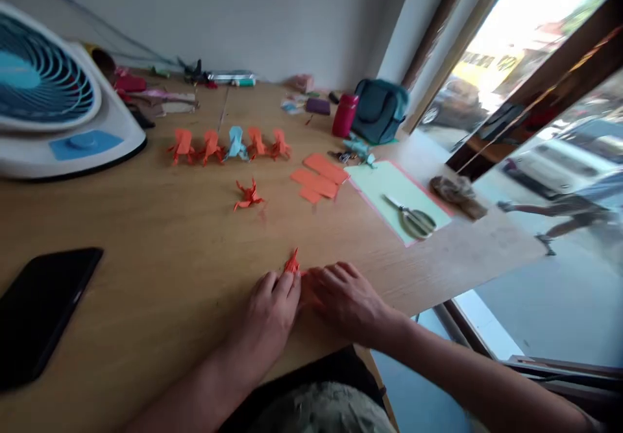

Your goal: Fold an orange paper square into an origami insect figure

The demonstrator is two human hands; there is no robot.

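Observation:
At the near edge of the wooden table, both my hands are on a small folded orange paper figure (pixel 293 262). My left hand (pixel 275 306) has its fingers closed on the figure's near left side. My right hand (pixel 343 293) presses in from the right with curled fingers, which hide part of the paper. Farther back sits another orange paper figure (pixel 248 195) with spread legs. Beyond it stands a row of several folded paper figures, orange ones (pixel 183 145) and one light blue (pixel 236 142).
Orange paper strips (pixel 318 178) lie to the right of the figures. Scissors (pixel 413 219) rest on pale green paper (pixel 377 183). A black phone (pixel 46 309) and a fan (pixel 63 108) are on the left. A pink bottle (pixel 345 115) stands beside a teal bag (pixel 380 110).

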